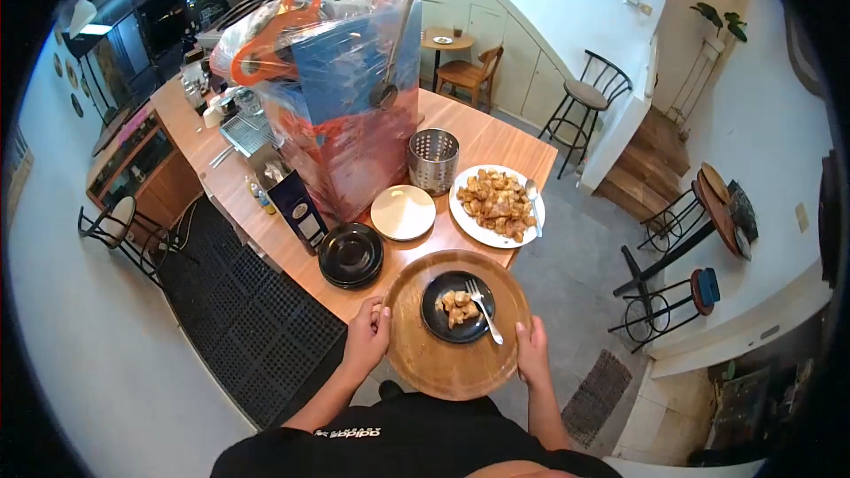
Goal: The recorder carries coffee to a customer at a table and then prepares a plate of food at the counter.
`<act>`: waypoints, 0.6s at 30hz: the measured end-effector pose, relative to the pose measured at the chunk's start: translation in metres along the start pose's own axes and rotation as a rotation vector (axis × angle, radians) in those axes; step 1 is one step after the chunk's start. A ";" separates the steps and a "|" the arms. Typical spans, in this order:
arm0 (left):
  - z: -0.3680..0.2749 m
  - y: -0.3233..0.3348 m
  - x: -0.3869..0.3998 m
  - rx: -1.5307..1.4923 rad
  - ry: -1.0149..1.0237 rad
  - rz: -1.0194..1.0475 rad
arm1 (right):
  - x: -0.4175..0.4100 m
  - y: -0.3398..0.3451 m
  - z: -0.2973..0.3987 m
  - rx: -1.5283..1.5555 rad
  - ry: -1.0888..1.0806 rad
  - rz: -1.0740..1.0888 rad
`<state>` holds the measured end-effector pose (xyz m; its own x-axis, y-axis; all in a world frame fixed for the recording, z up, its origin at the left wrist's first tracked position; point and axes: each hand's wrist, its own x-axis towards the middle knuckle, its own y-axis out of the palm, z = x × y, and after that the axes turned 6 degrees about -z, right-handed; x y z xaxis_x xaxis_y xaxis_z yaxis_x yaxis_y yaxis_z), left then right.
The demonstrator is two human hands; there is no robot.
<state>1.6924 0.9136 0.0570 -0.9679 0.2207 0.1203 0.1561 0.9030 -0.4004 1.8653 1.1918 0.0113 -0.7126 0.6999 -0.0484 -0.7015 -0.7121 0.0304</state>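
Note:
Between both hands I hold a round wooden tray (438,368) by its rim, at the near corner of the wooden counter. My left hand (369,335) grips the left side, and my right hand (533,350) grips the right side. On the tray sits a small black plate (438,325) with chunks of browned food (459,309). A metal fork (488,318) leans across that plate's right side. Just beyond the tray, a large white plate (465,226) bears a heap of similar browned chunks (495,202) and a spoon (533,199).
The wooden counter (491,126) carries a stack of black plates (350,252), pale plates (403,212), a perforated metal holder (433,159) and a tall plastic-wrapped box (358,79). A black rubber mat (246,318) lies left. Stools (588,96) and a small table (724,212) stand right.

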 end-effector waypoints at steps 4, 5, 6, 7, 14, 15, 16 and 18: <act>-0.017 0.017 -0.001 -0.233 0.042 0.081 | -0.017 -0.019 0.034 0.035 -0.010 -0.130; -0.023 0.024 0.000 -0.277 0.075 0.084 | -0.017 -0.025 0.038 0.024 0.001 -0.121; -0.025 0.031 0.000 -0.310 0.045 0.103 | -0.017 -0.034 0.043 0.018 -0.010 -0.134; -0.031 0.040 0.001 -0.348 0.017 0.124 | -0.015 -0.043 0.050 0.009 -0.023 -0.149; -0.085 0.115 -0.025 -0.815 -0.198 0.399 | 0.006 -0.101 0.092 0.083 0.025 -0.256; -0.092 0.130 -0.029 -0.906 -0.291 0.400 | 0.015 -0.116 0.081 0.087 -0.025 -0.276; -0.104 0.146 -0.034 -0.966 -0.301 0.390 | 0.020 -0.133 0.078 0.089 -0.013 -0.272; -0.119 0.175 -0.038 -1.024 -0.308 0.389 | 0.030 -0.160 0.076 0.094 -0.004 -0.277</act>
<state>1.7801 1.1071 0.0903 -0.8038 0.5795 -0.1345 0.4074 0.7010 0.5853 1.9552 1.3310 0.0812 -0.4939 0.8672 -0.0640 -0.8672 -0.4858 0.1095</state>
